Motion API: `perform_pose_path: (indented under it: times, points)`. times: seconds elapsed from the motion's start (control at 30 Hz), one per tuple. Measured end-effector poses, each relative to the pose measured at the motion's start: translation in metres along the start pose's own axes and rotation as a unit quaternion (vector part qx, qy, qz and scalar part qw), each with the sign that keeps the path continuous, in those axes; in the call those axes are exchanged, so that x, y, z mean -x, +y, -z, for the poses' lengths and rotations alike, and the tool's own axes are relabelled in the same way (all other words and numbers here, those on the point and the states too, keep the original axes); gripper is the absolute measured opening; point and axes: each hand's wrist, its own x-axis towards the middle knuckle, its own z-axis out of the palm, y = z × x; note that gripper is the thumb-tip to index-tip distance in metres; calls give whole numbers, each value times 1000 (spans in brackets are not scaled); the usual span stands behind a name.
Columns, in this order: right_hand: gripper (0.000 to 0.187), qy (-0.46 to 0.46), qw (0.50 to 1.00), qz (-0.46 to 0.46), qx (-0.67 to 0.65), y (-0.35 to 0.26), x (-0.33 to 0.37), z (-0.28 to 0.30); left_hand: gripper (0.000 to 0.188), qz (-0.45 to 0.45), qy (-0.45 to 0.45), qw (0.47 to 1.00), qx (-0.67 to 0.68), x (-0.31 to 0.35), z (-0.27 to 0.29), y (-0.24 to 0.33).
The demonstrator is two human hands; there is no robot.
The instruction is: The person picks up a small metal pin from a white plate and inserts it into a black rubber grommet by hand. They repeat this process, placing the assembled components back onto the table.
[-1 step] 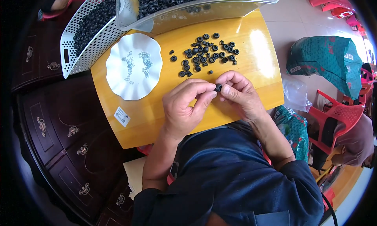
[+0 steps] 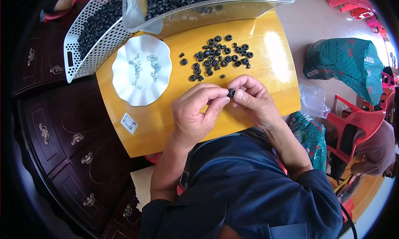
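Note:
My left hand (image 2: 195, 110) and my right hand (image 2: 258, 104) meet above the near part of the yellow table (image 2: 166, 133). Between their fingertips is a small round black part (image 2: 231, 93) with a hole in its end, perhaps rubber or plastic; both hands pinch it. Just beyond my fingers lies a single small black piece (image 2: 222, 76). Farther out, a loose group of black ring-shaped parts (image 2: 224, 63) and smaller black plugs is spread on the table. To the left, a white wavy-edged plate (image 2: 120, 87) carries two patches of tiny clear pieces (image 2: 154, 68).
A clear bin (image 2: 187, 27) and a white perforated basket (image 2: 97, 48), both full of black parts, stand at the far side. A small white label (image 2: 129, 123) lies near the left edge. Dark drawers (image 2: 50, 131) flank the left; green bags (image 2: 343, 60), red chairs (image 2: 365, 122) and another person (image 2: 376, 149) are right.

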Motion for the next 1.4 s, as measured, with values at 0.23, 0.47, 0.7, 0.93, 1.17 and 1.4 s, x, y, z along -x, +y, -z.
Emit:
perform_pose_path:
  times: [0.23, 0.47, 0.7, 0.93, 1.17, 1.4]
  points:
    - [21, -6, 1000, -4, -8, 4, 0, 3, 17, -19, -15, 1000, -12, 0, 3, 0]
    - [22, -9, 1000, 3, 14, 2, 3, 2, 17, 65, -35, 993, 94, 5, 4, -5]
    - [24, -18, 1000, -16, 8, 1, 3, 1, 16, 26, -34, 997, 58, 4, 5, -1]
    - [21, -12, 1000, -15, -10, 5, 2, -1, 14, 37, -5, 998, 53, 9, 3, 0]
    - [23, -9, 1000, -11, -9, 9, 5, 5, 17, 25, -37, 997, 70, 10, 5, -3]
    - [35, -69, 997, -18, 3, -1, 1, -2, 26, 135, -85, 977, 140, 15, 13, 6]
